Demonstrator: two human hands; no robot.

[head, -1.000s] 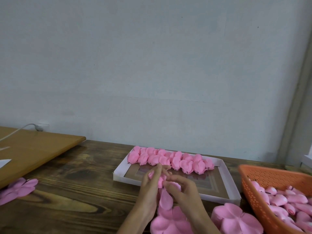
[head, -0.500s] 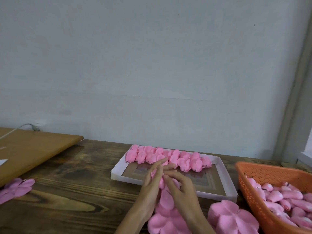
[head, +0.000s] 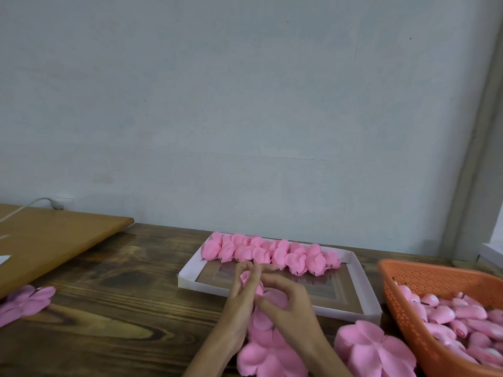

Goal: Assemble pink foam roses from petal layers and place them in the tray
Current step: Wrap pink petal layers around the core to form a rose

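Pinching a half-built rose [head: 246, 277] just in front of the tray [head: 366, 295], near its front-left corner, the left hand [head: 241, 303] was seen with its fingers curled round the bud, while the right hand [head: 292, 308] was curled on a petal layer [head: 265, 319] drawn up against it. The foam was judged very light, soft and easily creased, so a gentle hold low on the bud, at its base, was thought best, with the petal tips left free. A row of finished roses [head: 272, 253] was laid along the tray's far edge, and the bare floor between that row and the front rim was taken as room for the next one. That low front rim would have to be cleared on the way in. Right of the tray an orange basket [head: 402, 300] of buds [head: 446, 314] stood close, and a stack of petal layers [head: 373, 349] lay just in front of its right corner, so a wide swing there could disturb them. More petals [head: 25, 302] lay well to the tray's left.
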